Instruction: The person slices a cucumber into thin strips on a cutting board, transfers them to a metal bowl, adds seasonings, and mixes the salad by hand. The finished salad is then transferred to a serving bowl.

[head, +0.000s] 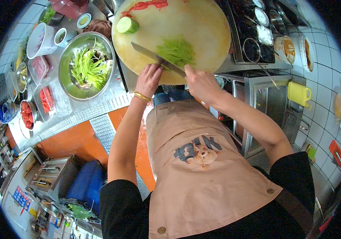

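My right hand (202, 82) grips the handle of a kitchen knife (146, 51), whose broad blade points up and left across the round cutting board (209, 35). At the board's near edge, my left hand (149, 77) rests with bent fingertips against or close to the blade; what lies under them is hidden. Just beyond the blade spreads a pile of thin green shreds (176, 50). A cut piece of pale green cucumber or similar gourd (127, 25) sits at the board's left, with red pepper strips (149, 4) along the far edge.
Left of the board stands a steel bowl (62, 70) of shredded vegetables. Nearby are a white tub (36, 41), a plastic box with red strips (47, 100) and a bowl of tomatoes (27, 115). Seasoning containers (261, 18) and a ladle (267, 73) are at right.
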`<state>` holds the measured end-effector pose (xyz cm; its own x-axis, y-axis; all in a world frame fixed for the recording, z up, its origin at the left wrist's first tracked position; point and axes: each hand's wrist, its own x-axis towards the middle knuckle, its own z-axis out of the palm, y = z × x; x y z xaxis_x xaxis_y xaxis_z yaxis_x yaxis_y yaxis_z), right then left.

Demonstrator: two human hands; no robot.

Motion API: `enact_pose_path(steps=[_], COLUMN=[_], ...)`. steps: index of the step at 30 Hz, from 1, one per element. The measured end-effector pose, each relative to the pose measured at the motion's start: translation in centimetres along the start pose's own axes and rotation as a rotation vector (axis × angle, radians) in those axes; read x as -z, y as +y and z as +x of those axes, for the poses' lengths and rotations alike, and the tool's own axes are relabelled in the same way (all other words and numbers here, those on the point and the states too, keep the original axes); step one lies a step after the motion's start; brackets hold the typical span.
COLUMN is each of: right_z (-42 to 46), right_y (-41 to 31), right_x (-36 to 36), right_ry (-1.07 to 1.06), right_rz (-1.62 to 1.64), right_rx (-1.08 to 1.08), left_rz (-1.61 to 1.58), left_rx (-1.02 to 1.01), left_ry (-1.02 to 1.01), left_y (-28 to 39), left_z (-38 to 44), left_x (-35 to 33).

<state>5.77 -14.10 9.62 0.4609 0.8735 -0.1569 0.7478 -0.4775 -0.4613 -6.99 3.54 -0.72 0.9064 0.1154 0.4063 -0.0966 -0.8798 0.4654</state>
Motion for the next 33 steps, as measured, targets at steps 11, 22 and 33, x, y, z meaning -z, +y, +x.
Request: enact_pose_path(steps=[11,22,33], right_z=[0.25,0.2,0.25], right_y=[-0.32,0.08,-0.2], right_x=[0.15,-0.37,-0.28], right_ry=[-0.135,-0.04,-0.065], right_rz=[-0.004,-0.023,0.002], right_rx=[-0.088,-0.007,-0.043], left_rz=[-0.026,-0.02,0.004], left_rx=[0.039,0.03,0.039], left_ry=[0.025,0.044,0.066], left_y=[0.25,0.2,0.39], left_z=[-0.19,-0.41,-0.39], left_x=[-0.02,-0.07,-0.04])
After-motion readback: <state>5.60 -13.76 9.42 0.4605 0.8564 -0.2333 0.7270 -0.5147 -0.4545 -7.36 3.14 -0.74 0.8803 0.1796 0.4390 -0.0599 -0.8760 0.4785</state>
